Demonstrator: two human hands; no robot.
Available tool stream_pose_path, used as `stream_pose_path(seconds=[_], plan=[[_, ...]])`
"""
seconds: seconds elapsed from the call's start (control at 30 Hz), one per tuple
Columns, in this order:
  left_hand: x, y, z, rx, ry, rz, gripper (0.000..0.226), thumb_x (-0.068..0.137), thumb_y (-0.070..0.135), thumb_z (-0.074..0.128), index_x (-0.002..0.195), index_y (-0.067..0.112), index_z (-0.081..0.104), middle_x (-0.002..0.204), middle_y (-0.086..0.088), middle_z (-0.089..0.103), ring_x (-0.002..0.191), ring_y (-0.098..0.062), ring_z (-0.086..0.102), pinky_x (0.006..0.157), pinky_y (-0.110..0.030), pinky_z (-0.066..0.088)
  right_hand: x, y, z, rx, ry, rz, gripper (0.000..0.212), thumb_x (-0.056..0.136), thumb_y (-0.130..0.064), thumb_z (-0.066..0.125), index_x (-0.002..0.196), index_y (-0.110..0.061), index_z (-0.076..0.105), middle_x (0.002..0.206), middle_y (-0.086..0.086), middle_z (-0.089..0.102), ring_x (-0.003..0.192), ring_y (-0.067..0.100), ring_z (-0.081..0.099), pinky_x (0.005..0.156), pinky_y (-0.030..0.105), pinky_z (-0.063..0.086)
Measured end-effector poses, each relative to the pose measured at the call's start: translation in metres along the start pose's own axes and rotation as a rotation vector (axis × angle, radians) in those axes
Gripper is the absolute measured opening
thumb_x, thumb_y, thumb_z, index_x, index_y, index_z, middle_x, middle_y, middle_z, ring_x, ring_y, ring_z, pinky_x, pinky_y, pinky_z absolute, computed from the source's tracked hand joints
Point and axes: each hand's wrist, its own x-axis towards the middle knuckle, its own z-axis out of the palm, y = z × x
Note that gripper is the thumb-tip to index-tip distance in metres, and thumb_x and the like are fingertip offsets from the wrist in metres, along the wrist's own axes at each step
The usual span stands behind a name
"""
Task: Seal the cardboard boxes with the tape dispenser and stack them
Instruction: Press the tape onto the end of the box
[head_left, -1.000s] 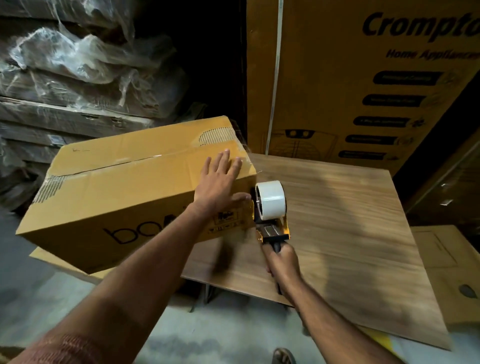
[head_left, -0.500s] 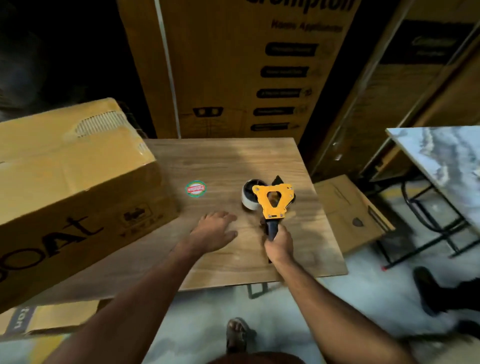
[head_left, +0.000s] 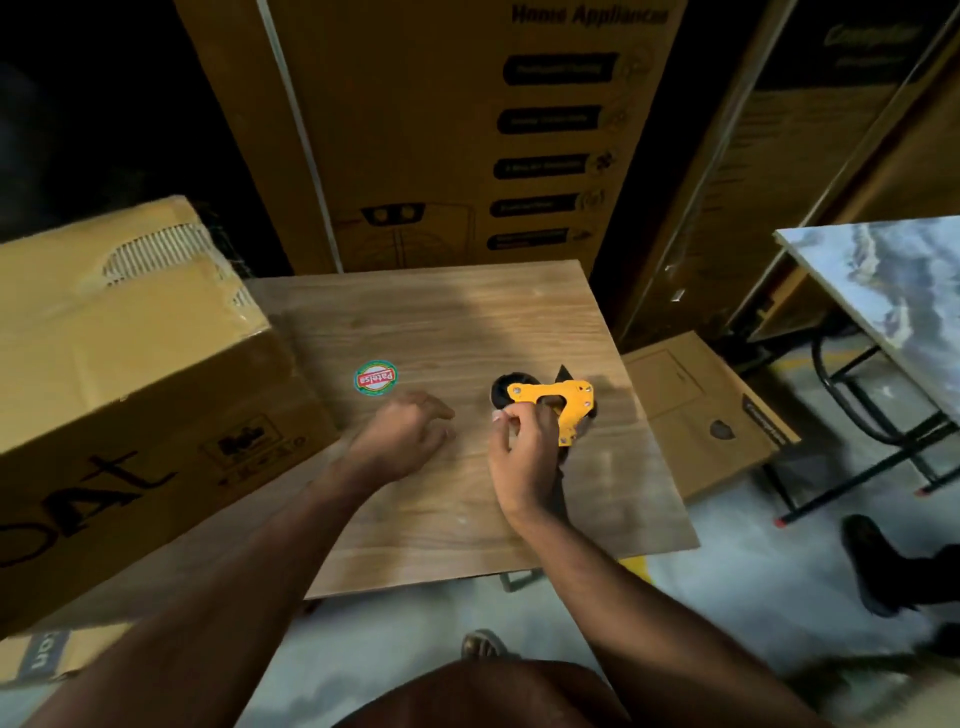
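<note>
A large brown cardboard box (head_left: 130, 364) with clear tape along its top seam rests on the left part of the wooden table (head_left: 441, 312). A yellow tape dispenser (head_left: 571, 400) lies on its side on the table's right half, its roll toward the box. My right hand (head_left: 524, 452) covers the dispenser's handle, fingers curled around the tool near the roll. My left hand (head_left: 400, 441) rests on the tabletop between box and dispenser, fingers loosely bent, holding nothing.
A round red-and-green sticker (head_left: 375, 378) is stuck on the table. A tall printed carton (head_left: 441, 130) stands behind. A smaller carton (head_left: 691, 410) sits on the floor at right, beside a marble-topped table (head_left: 893, 291). Another person's shoe (head_left: 878, 566) is at right.
My left hand came off the box and dropped to the tabletop. My right hand laid the dispenser on its side, then slid from the handle's end up toward the roll.
</note>
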Motion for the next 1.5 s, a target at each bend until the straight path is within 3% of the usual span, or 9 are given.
stream_pose_path(seconds=[0.1, 0.23, 0.37, 0.53, 0.73, 1.0, 1.2, 1.37, 1.5], plan=[[-0.005, -0.004, -0.043, 0.162, 0.457, 0.058, 0.026, 0.089, 0.024, 0.050, 0.091, 0.009, 0.071, 0.097, -0.009, 0.070, 0.100, -0.033, 0.061, 0.093, -0.039, 0.043, 0.013, -0.054, 0.023, 0.205, -0.124, -0.126, 0.014, 0.087, -0.015, 0.053, 0.095, -0.009, 0.063, 0.092, 0.005, 0.061, 0.085, 0.022, 0.057, 0.077, 0.036, 0.049], [-0.019, -0.023, -0.121, 0.283, 0.785, -0.325, 0.033, 0.093, 0.035, 0.048, 0.104, 0.008, 0.064, 0.112, -0.013, 0.059, 0.112, -0.033, 0.049, 0.097, -0.043, 0.040, 0.023, -0.126, 0.058, 0.368, -0.350, -0.343, 0.017, 0.086, -0.008, 0.058, 0.103, -0.008, 0.063, 0.098, 0.005, 0.060, 0.090, 0.024, 0.058, 0.078, 0.030, 0.047], [-0.040, -0.065, -0.166, 0.323, 0.361, -0.684, 0.068, 0.094, 0.062, 0.044, 0.146, 0.018, 0.039, 0.154, -0.012, 0.034, 0.143, -0.032, 0.026, 0.117, -0.049, 0.022, 0.027, -0.176, 0.095, 0.415, -0.478, -0.472, 0.012, 0.083, -0.015, 0.057, 0.092, -0.013, 0.064, 0.092, 0.002, 0.062, 0.089, 0.024, 0.058, 0.081, 0.041, 0.049], [-0.056, -0.084, -0.159, 0.502, 0.088, -0.616, 0.083, 0.096, 0.060, 0.042, 0.159, 0.021, 0.005, 0.167, -0.007, 0.003, 0.152, -0.029, 0.005, 0.122, -0.049, 0.008, 0.040, -0.192, 0.118, 0.283, -0.454, -0.564, 0.026, 0.079, -0.013, 0.060, 0.104, -0.011, 0.069, 0.105, 0.007, 0.059, 0.101, 0.026, 0.054, 0.090, 0.038, 0.046], [-0.059, -0.078, -0.160, 0.510, 0.122, -0.599, 0.088, 0.092, 0.061, 0.050, 0.159, 0.022, 0.010, 0.166, -0.007, 0.010, 0.151, -0.029, 0.010, 0.121, -0.048, 0.012, 0.048, -0.188, 0.116, 0.073, -0.578, -0.599, 0.040, 0.085, -0.028, 0.056, 0.121, -0.017, 0.067, 0.115, 0.004, 0.064, 0.111, 0.028, 0.056, 0.092, 0.044, 0.044], [-0.093, -0.057, -0.162, 0.427, 0.069, -0.391, 0.099, 0.070, 0.086, 0.031, 0.151, 0.029, 0.031, 0.153, 0.000, 0.033, 0.138, -0.024, 0.030, 0.114, -0.049, 0.026, 0.054, -0.194, 0.098, 0.199, -0.392, -0.518, 0.034, 0.090, -0.042, 0.046, 0.085, -0.018, 0.069, 0.092, -0.001, 0.058, 0.094, 0.019, 0.049, 0.081, 0.036, 0.036], [-0.059, -0.057, -0.184, 0.088, 0.219, -0.570, 0.079, 0.081, 0.077, 0.023, 0.126, 0.025, 0.061, 0.121, -0.004, 0.053, 0.115, -0.023, 0.046, 0.101, -0.044, 0.039, 0.089, -0.223, 0.141, 0.228, -0.665, -0.386, 0.029, 0.098, -0.028, 0.054, 0.121, -0.013, 0.061, 0.126, 0.006, 0.055, 0.115, 0.022, 0.050, 0.091, 0.036, 0.043], [-0.045, -0.054, -0.148, 0.248, 0.321, -0.631, 0.071, 0.093, 0.061, 0.019, 0.152, 0.023, 0.034, 0.157, -0.006, 0.032, 0.144, -0.025, 0.027, 0.119, -0.049, 0.017, 0.117, -0.239, 0.179, 0.155, -0.767, -0.277, 0.053, 0.105, -0.034, 0.038, 0.154, -0.017, 0.029, 0.162, 0.001, 0.026, 0.147, 0.022, 0.027, 0.118, 0.048, 0.024], [-0.046, -0.061, -0.149, 0.254, 0.322, -0.618, 0.067, 0.097, 0.058, 0.024, 0.154, 0.023, 0.031, 0.161, -0.001, 0.027, 0.149, -0.019, 0.018, 0.123, -0.049, 0.007, 0.142, -0.254, 0.194, 0.150, -0.848, -0.271, 0.062, 0.106, -0.041, 0.034, 0.159, -0.019, 0.011, 0.167, -0.001, 0.003, 0.153, 0.019, 0.006, 0.122, 0.052, 0.009]])
